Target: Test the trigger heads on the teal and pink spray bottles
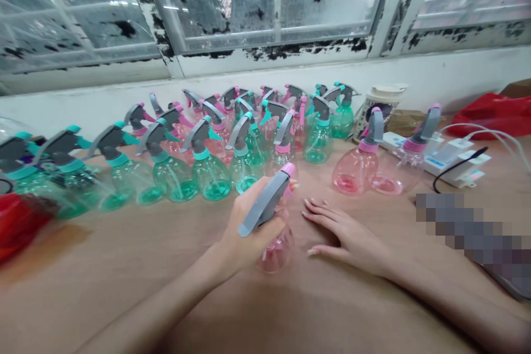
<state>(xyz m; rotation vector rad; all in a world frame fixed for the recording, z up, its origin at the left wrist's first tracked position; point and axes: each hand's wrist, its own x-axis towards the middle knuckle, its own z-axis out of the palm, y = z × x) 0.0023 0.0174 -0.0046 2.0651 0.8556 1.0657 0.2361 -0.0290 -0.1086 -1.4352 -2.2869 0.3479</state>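
My left hand (249, 221) is wrapped round the neck of a pink spray bottle (276, 251) with a grey and pink trigger head. The bottle stands upright at the middle of the table, its neck partly hidden by my fingers. To the right of it, my right hand (348, 238) lies flat on the wood, fingers stretched out and holding nothing. Just beyond the held bottle is another pink spray bottle (284, 149). Two more, a pink spray bottle (357, 168) and a paler pink one (400, 168), stand beyond my right hand.
Rows of green spray bottles (211, 177) and pink ones line the back of the table (166, 276). A white power strip (452, 160) with cables, a paper cup (375, 110) and a red bag (493, 116) are at the right. Another red bag (20, 224) lies left. A blurred-out object (477, 238) sits right.
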